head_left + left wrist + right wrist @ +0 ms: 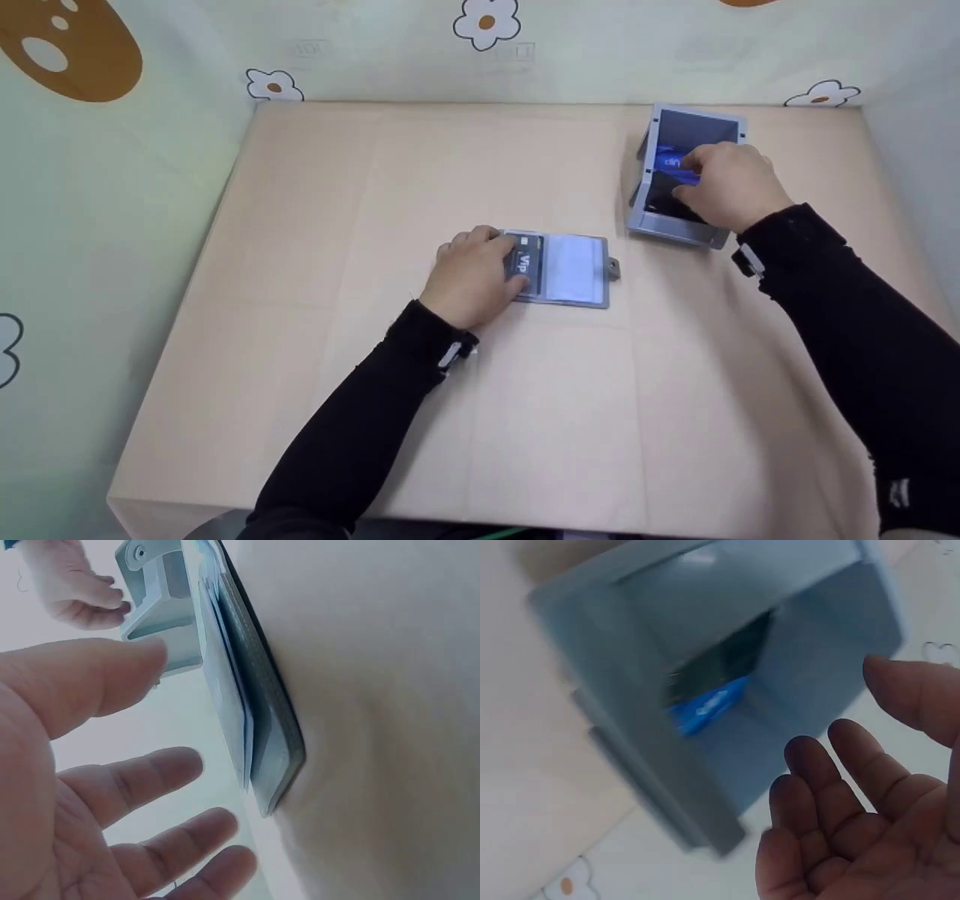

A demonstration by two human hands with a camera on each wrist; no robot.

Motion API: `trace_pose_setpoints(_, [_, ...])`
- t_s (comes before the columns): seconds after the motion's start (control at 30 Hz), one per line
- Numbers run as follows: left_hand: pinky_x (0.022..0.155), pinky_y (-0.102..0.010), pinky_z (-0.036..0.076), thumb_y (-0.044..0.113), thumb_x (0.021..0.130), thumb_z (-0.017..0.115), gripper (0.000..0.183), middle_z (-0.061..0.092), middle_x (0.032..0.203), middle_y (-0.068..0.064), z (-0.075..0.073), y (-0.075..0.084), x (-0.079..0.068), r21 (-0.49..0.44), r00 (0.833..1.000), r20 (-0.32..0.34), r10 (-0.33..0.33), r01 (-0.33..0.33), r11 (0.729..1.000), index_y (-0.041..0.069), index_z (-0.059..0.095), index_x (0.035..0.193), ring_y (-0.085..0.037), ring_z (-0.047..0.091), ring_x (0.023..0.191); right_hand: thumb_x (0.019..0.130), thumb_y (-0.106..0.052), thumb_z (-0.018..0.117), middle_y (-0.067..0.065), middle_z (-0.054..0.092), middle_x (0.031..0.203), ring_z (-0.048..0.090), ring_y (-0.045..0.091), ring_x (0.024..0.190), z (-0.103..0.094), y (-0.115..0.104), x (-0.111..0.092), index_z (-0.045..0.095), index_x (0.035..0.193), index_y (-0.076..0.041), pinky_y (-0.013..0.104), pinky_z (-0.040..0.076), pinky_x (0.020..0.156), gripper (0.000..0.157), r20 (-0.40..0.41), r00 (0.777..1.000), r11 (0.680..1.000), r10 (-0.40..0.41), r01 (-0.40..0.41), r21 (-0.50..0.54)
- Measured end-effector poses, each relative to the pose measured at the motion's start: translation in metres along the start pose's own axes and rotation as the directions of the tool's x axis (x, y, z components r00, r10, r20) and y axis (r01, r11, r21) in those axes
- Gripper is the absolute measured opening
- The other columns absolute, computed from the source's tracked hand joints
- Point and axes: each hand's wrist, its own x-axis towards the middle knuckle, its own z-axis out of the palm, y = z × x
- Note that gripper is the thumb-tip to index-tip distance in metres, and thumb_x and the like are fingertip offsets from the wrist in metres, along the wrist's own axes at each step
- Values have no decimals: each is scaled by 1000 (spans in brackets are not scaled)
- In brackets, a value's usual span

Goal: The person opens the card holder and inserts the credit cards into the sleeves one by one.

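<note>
A grey card holder (574, 271) lies spread on the table, its snap tab at the right. In its left half sits a dark card (528, 264) marked "Vip". My left hand (472, 276) is over the holder's left edge, thumb and fingers spread apart in the left wrist view. A grey-blue bin (679, 229) stands at the back right with a blue card (667, 160) and a black card (664, 193) inside. Over the bin's opening hovers my right hand (735, 184), its fingers (810, 765) loosely bent with nothing between them in the right wrist view.
A pale cloth covers the table (315, 360). Patterned walls (375, 52) with flowers rise behind the table and at its sides.
</note>
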Motion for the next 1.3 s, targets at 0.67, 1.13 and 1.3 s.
trace_pose_setpoints(0.67, [128,-53,26,45,99,68,65,41,167,-12,2,0,0,-70,999,-29,41,-43,997,17,52,156,-31,36,156,92,-34,77,25,69,89,45,46,95,20,10,20,66,81,5,64,20,91,42,3,999,968,-41,40,-246])
trace_pose_setpoints(1.13, [127,-52,27,45,100,68,64,43,166,-10,1,0,-1,-56,999,-24,40,-41,998,19,52,156,-30,36,156,90,-33,81,36,65,117,51,52,104,22,9,21,61,117,12,68,22,99,56,-39,999,971,-8,-1,-239])
trace_pose_setpoints(1.3, [128,-53,27,45,100,67,64,43,166,-11,1,0,-1,-53,999,-25,42,-43,998,18,52,156,-31,36,156,94,-30,76,34,67,116,54,52,105,17,7,19,62,116,7,68,20,102,45,-52,998,979,26,-36,-201])
